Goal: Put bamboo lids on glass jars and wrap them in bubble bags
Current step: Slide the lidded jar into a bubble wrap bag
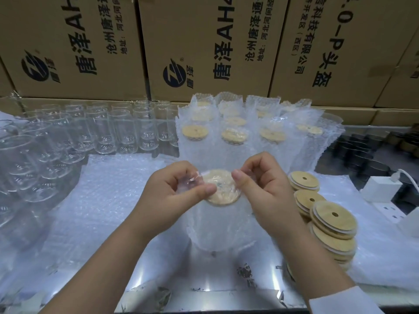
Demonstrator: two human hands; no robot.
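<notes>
Head view: the jar [222,230] stands upright on the table [204,279], its long axis vertical, between and just under both hands and equally near each. The left hand [172,189] pinches the bag [192,181] mouth at the left edge of the lid [223,189], and the right hand [260,184] pinches it at the right edge. Judging by this, the next move closes the film over the lid along that axis.

Your bubble bag [240,214] veils the jar [218,236] inside; dark items [367,143] at 3 o'clock blur; boxes [204,41] at 12 o'clock are cropped.
</notes>
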